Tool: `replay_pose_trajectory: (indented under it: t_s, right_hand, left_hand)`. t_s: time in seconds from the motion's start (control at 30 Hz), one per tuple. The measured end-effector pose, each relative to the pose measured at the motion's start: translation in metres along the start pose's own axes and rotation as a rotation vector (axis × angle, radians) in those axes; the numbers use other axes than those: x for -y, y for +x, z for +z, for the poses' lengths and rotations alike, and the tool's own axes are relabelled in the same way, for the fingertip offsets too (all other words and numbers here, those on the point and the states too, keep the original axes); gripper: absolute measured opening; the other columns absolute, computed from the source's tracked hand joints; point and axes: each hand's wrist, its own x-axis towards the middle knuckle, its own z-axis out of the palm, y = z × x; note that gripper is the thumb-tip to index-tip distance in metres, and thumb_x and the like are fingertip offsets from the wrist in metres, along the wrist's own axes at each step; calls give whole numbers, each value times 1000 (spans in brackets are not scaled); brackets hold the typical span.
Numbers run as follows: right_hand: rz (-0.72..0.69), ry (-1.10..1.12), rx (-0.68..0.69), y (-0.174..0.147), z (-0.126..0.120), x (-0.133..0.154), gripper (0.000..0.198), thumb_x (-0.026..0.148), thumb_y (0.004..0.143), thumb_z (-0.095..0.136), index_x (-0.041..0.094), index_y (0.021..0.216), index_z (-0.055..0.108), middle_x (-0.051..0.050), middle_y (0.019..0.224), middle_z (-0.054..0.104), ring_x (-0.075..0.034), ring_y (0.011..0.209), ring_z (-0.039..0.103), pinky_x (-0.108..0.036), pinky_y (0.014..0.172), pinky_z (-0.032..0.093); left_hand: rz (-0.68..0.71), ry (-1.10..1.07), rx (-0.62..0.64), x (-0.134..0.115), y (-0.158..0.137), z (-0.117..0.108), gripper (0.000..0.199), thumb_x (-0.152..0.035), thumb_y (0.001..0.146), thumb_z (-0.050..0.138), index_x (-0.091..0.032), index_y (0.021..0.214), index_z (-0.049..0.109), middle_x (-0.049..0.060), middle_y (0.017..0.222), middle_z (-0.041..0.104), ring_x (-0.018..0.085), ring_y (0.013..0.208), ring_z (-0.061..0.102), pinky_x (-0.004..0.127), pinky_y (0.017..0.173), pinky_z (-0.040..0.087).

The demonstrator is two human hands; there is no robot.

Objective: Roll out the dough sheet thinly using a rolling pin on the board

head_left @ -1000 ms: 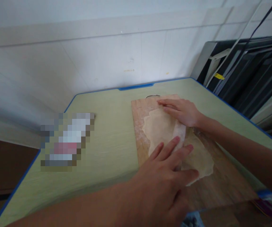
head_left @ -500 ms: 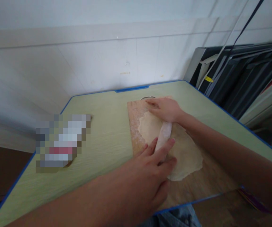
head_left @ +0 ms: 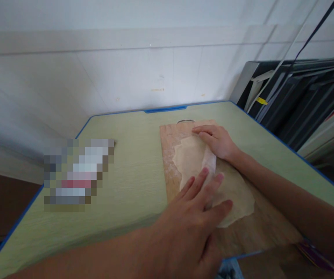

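A pale, flour-coated rolling pin lies at a slant across a thin, ragged-edged sheet of dough. My left hand is over the pin's near end, palm down, fingers spread and stretched out. At the far end, my right hand rests over the pin with its fingers extended to the left, close together; it hides that end. Under the dough is a wooden board, dusted with flour along its left side.
A pale green table with a blue edge carries the board. On its left lies a pixelated, blurred-out item. Behind stands a white wall. Dark flat panels lean at the right, with a cable hanging in front.
My left hand's fingers have spread wider and moved right over the pin. My right hand has slid slightly right and nearer. The whole view has shifted a little.
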Motion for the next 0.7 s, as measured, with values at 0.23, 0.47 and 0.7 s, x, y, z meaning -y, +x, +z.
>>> replay_pose_trajectory:
  t_s: [0.23,0.47,0.7]
  right_hand:
    - [8,52,-40,3,6,-1,42,23,84,38,14,104,74,-8,112,72,-24,110,63,-39,99,45]
    - [-27,37,-56,6,9,2,43,21,84,37,13,105,73,-11,112,72,-25,109,64,-42,98,45]
    - [-276,-15,69,6,24,40,42,18,88,37,13,114,69,-13,137,56,-25,132,44,-45,114,25]
  left_hand:
    - [108,82,33,3,2,-9,45,-22,83,46,-7,124,56,24,151,31,27,147,1,46,119,5]
    - [16,189,169,-6,-1,-20,46,-25,88,44,-8,130,51,15,154,31,31,147,6,47,120,9]
    - [98,413,68,-4,-3,1,53,-35,89,46,-5,133,48,17,148,41,33,144,21,48,118,19]
